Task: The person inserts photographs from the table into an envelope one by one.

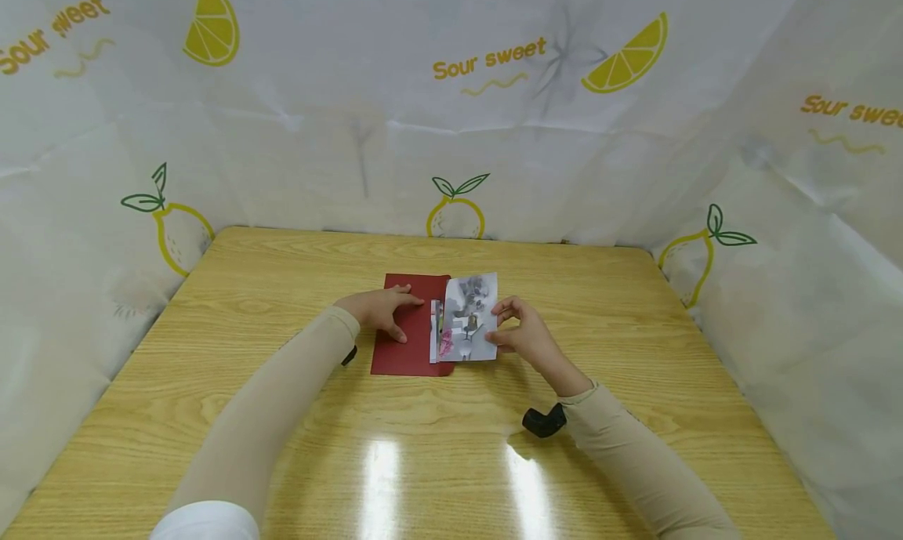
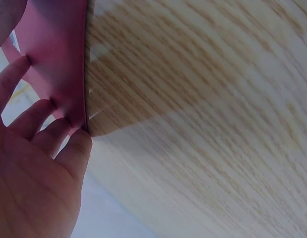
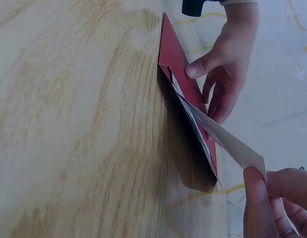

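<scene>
A flat red envelope lies on the table, several pale printed cards showing at its right end. My left hand rests on it with fingers spread; in the left wrist view its fingertips press the red surface near the edge. My right hand pinches the right edge of a picture card printed with grey foliage, a bird and pink flowers. Seen from the right wrist, this card slants up from the envelope's open end, its outer edge between thumb and fingers.
The wood-grained table carries two bright reflections near its front. A white lemon-printed cloth hangs behind it and at both sides. A black wrist device sits below my right wrist.
</scene>
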A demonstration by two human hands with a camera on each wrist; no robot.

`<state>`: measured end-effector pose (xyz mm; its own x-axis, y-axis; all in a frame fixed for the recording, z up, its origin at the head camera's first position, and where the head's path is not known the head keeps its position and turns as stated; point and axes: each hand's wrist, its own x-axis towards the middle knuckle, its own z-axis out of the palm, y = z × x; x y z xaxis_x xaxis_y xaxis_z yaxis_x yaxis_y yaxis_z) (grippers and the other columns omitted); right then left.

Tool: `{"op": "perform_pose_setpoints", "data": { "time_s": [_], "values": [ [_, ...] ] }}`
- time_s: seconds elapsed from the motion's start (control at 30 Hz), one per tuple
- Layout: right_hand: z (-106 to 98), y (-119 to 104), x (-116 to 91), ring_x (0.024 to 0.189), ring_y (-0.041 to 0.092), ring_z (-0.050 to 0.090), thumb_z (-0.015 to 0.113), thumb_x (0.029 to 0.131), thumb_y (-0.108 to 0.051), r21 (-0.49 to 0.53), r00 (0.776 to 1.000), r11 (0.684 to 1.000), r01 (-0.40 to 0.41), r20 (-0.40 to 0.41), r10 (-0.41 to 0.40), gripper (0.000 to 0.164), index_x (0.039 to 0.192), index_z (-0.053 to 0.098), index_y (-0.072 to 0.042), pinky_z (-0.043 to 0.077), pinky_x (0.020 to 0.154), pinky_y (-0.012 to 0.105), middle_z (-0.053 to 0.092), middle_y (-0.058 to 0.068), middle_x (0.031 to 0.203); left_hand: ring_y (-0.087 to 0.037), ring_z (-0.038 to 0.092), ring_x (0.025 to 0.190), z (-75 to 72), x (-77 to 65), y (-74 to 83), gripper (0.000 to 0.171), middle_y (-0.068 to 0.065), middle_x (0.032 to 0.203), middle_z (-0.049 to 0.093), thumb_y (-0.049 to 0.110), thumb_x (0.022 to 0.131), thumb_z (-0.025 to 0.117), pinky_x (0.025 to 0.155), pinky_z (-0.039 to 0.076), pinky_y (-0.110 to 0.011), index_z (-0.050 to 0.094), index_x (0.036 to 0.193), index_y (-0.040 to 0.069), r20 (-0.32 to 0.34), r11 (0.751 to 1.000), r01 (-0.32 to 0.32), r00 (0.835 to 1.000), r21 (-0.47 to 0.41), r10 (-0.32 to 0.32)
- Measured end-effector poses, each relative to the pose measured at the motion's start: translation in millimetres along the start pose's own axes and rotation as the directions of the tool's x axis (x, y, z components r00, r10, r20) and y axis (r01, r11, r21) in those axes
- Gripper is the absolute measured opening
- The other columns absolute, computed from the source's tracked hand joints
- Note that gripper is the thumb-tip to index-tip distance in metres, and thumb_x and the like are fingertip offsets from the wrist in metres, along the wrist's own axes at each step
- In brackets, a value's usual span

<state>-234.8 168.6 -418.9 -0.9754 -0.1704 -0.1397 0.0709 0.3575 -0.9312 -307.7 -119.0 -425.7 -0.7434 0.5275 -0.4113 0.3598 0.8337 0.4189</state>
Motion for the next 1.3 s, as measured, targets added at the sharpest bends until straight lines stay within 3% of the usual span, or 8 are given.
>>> {"op": "perform_pose_setpoints", "data": {
  "time_s": [0.73, 0.93, 1.3],
  "values": [
    [5.2, 6.3, 4.0, 0.073, 0.015, 0.057, 0.072, 0.082, 0.005, -0.004, 1.000, 1.000, -0.009, 0.024, 0.009, 0.039, 0.114, 0.050, 0.001, 0.058, 0.065, 0.033, 0.049, 0.012, 0.100, -0.033, 0.011, 0.150, 1.8, 1.5, -0.6, 0.079, -0.008, 0.164, 0.008, 0.032, 0.084, 0.076, 0.114, 0.028, -0.050, 0.035, 0.151, 0.025, -0.017, 1.000, 0.005, 1.000, 0.010, -0.005],
    [5.7, -5.7, -0.6, 0.069, 0.015, 0.056, 0.071, 0.082, 0.007, 0.002, 0.997, 0.999, -0.049, 0.052, 0.049, 0.040, 0.116, 0.050, 0.006, 0.057, 0.065, 0.035, 0.050, 0.018, 0.102, -0.033, 0.011, 0.149, 1.1, 1.1, 0.3, 0.079, -0.008, 0.164, 0.008, 0.032, 0.084, 0.076, 0.114, 0.029, -0.050, 0.035, 0.151, 0.025, -0.012, 1.000, 0.008, 1.000, 0.012, -0.008],
    [7.9, 6.6, 9.4, 0.069, 0.012, 0.057, 0.073, 0.083, 0.001, -0.014, 0.998, 0.998, -0.056, 0.042, 0.056, 0.042, 0.119, 0.052, 0.002, 0.055, 0.062, 0.024, 0.051, 0.012, 0.104, -0.032, 0.009, 0.150, 1.6, 2.7, -1.7, 0.080, -0.008, 0.164, 0.007, 0.033, 0.084, 0.076, 0.115, 0.028, -0.050, 0.035, 0.152, 0.025, -0.003, 1.000, 0.007, 1.000, 0.011, -0.007]
  ]
}}
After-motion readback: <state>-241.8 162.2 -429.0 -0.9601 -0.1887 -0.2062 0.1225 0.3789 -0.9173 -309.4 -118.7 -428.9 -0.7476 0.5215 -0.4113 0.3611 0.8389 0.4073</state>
